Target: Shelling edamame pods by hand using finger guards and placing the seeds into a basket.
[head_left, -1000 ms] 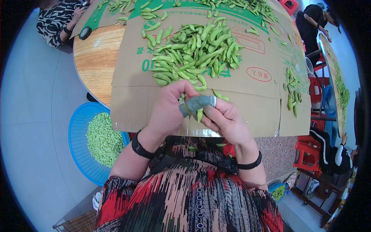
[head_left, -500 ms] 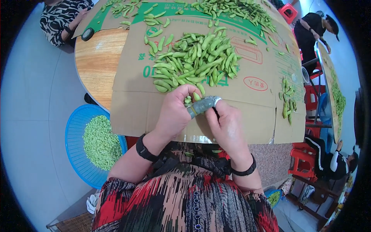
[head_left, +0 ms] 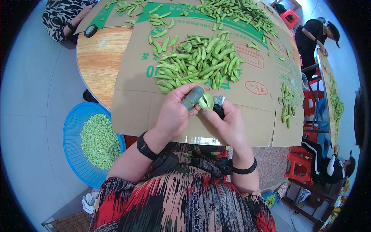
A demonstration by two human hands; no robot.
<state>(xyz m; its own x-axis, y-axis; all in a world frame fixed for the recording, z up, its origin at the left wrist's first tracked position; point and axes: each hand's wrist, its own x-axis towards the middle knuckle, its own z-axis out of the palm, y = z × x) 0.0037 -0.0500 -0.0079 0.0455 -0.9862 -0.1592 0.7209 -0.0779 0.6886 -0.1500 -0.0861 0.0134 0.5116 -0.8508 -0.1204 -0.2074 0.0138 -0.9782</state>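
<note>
A green soybean pod (head_left: 207,101), split along its side, is pinched between my two hands above the near edge of the cardboard (head_left: 154,123). My left hand (head_left: 173,114) is closed at the pod's left side, its thumb in a grey-green cover (head_left: 193,97). On the right, my right hand (head_left: 232,123) grips the pod between bare thumb and curled fingers, which carry white and black wrappings (head_left: 219,104). A large pile of whole pods (head_left: 205,60) lies just beyond my hands. Whether loose beans sit in my left palm is hidden.
A blue basket (head_left: 71,143) of shelled beans (head_left: 98,141) stands low at the left. More pods (head_left: 241,15) lie at the far side, others (head_left: 286,106) at the right. Another person's patterned sleeve (head_left: 63,19) shows far left; two people (head_left: 315,36) are beside another table at right.
My left thumb has swung up and away from my right fingers. The pod between my hands now shows as opened along its side. The right hand has turned slightly.
</note>
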